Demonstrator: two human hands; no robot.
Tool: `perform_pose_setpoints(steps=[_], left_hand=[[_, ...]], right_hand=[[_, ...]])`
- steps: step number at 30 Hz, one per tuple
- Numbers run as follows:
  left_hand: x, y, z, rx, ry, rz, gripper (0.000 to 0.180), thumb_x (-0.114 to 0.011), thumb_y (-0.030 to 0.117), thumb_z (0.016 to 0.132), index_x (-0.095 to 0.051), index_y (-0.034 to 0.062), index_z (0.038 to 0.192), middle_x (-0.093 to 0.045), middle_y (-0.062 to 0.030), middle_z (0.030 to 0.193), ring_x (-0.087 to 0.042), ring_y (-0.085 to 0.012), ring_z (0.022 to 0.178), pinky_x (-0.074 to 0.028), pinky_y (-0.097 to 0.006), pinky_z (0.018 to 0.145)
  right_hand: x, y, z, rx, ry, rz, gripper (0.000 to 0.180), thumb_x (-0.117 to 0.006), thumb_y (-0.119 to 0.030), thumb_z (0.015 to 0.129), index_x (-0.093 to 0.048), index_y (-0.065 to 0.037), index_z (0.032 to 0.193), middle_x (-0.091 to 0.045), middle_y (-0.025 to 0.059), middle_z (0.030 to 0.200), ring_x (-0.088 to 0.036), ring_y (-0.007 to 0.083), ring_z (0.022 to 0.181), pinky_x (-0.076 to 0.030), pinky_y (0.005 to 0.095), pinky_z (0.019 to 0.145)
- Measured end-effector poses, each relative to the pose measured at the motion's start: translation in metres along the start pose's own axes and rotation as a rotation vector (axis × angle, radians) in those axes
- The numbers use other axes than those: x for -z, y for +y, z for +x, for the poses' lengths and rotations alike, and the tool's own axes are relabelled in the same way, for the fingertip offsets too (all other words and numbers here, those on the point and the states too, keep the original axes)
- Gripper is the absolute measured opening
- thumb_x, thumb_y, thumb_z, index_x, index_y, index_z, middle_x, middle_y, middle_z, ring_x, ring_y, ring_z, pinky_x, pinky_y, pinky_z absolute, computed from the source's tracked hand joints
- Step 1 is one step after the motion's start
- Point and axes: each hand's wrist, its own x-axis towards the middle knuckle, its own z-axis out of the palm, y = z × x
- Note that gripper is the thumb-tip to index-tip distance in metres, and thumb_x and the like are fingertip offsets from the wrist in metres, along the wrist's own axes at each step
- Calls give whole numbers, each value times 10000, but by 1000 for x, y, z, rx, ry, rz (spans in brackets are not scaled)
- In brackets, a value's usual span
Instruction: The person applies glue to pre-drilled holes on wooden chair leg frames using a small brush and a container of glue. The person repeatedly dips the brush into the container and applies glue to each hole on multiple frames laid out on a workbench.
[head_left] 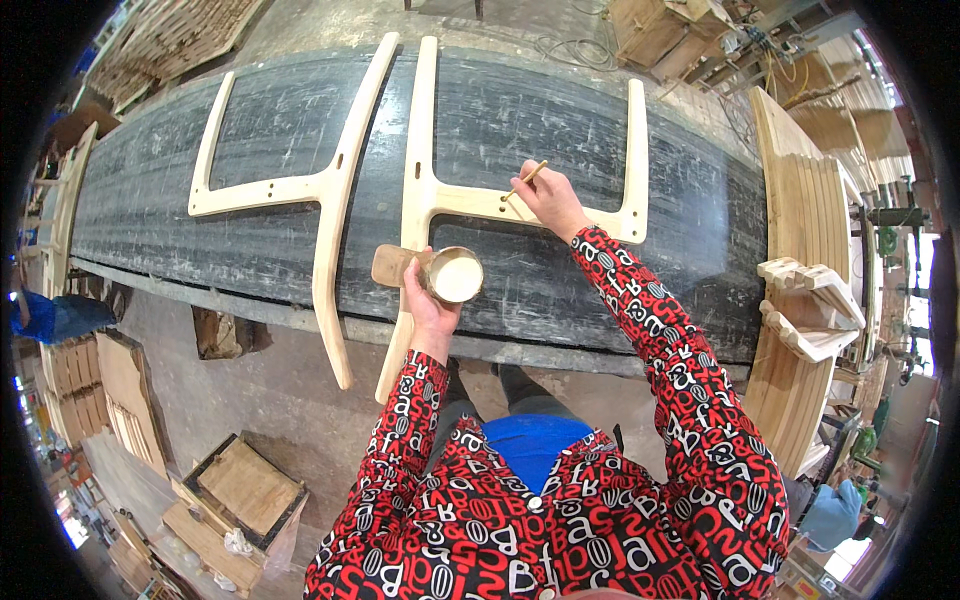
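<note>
So the person is standing at a long dark tabletop with two curvy wooden frame pieces lying flat on it, and everything's happening on the right-hand frame, the H-shaped one. The right hand is pinching a thin wooden stick, fingers closed narrow around it, and the tip is poking down at the frame's crossbar, right about where the small drilled holes are. The left hand is wrapped around a little round cup of pale creamy stuff, looks like glue to me, and is holding it just below that crossbar, near the tabletop's front edge. A small flat wooden block is sitting right beside the cup, partly under the frame's long leg.

The second frame is lying just left of the first one, untouched. A stack of similar curved wood parts is piled off the right end of the tabletop.

If I were doing this bit, I'd keep the cup that close so drips land in it, load the stick lightly, and twirl it inside each hole so the walls get coated instead of just blobbing the rim.
</note>
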Motion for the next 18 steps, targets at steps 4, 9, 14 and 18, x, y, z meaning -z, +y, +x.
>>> perform_pose_setpoints(steps=[4, 9, 14, 18], left_hand=[[7, 6, 0, -32, 4, 15, 429, -448, 439, 900, -518, 135, 1195, -604, -63, 1119, -605, -230, 1028, -524, -401, 831], [2, 3, 1, -7, -54, 8, 417, -442, 433, 904, -522, 139, 1190, -604, -65, 1116, -608, -226, 1021, -524, -400, 834], [5, 10, 1, -27, -43, 11, 405, -439, 426, 908, -523, 147, 1190, -605, -61, 1106, -605, -222, 1020, -516, -391, 849], [-6, 0, -1, -9, -1, 41, 399, -442, 422, 909, -527, 146, 1184, -607, -60, 1095, -605, -220, 1017, -515, -388, 849]], right_hand=[[-5, -11, 6, -35, -66, 69, 185, -603, -155, 856, -469, -39, 804, -530, 149, 657, -554, 344, 637, -436, 397, 567], [1, -11, 6, 26, -73, 25, 176, -601, -151, 858, -475, -40, 807, -518, 155, 654, -544, 349, 642, -431, 399, 570], [2, -28, 3, -34, -89, 70, 181, -593, -162, 863, -471, -41, 809, -516, 160, 660, -544, 354, 642, -431, 406, 573], [-2, -15, -7, 134, -39, -45, 184, -590, -165, 878, -489, -27, 811, -514, 154, 650, -535, 301, 593, -420, 380, 546]])
